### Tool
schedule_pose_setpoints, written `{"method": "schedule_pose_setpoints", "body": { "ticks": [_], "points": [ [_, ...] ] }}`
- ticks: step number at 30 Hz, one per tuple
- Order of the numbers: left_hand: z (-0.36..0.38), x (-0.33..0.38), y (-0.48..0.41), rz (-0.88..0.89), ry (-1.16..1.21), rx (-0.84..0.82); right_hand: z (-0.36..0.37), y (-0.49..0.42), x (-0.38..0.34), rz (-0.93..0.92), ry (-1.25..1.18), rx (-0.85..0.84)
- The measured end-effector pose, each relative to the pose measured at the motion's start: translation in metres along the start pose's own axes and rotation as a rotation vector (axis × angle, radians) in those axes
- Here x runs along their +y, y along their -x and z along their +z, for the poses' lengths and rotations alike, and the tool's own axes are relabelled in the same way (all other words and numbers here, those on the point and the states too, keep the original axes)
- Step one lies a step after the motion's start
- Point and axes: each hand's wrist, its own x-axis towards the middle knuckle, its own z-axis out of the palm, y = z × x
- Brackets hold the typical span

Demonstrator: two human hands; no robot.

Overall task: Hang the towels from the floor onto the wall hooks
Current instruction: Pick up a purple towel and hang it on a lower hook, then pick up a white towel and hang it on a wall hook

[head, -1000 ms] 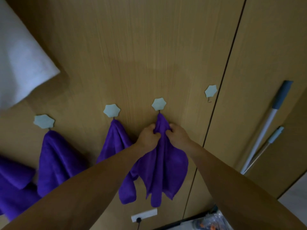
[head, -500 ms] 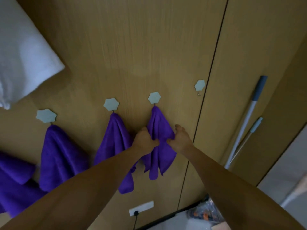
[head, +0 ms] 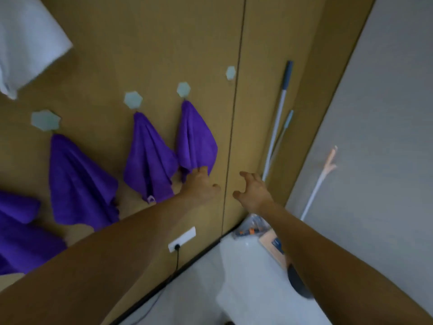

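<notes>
Fingers (head: 248,176) of the right hand (head: 251,191) are hanging apart, empty; the left hand (head: 201,184) is hiding its own at the purple towel (head: 195,139).
Towel is hanging just above them; I'd be tugging gently, checking the hook (head: 183,89) is holding.

Free room: bare hook (head: 230,73) and the open wood panel (head: 208,55) around it. Obstacles: hung purple towel (head: 195,139) just left, two leaning poles (head: 277,123) at right.

Four purple towels (head: 195,139); four hooks (head: 183,89); two poles (head: 277,118)
</notes>
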Motion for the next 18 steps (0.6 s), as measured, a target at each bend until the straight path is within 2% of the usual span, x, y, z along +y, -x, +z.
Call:
{"method": "schedule_pose_setpoints", "body": {
  "ticks": [3,8,13,18],
  "points": [
    [0.054,0.003,0.035,0.003,-0.005,-0.251,0.004,0.042,0.051,0.103,0.070,-0.054],
    [0.133,0.011,0.087,0.040,0.069,-0.528,0.019,0.098,0.134,0.252,0.108,-0.123],
    [0.218,0.029,0.132,0.040,-0.057,-0.667,0.049,0.159,0.213,0.378,0.053,-0.235],
    [0.323,0.053,0.186,0.003,-0.112,-0.831,0.071,0.240,0.324,0.556,-0.053,-0.261]
  ]
}}
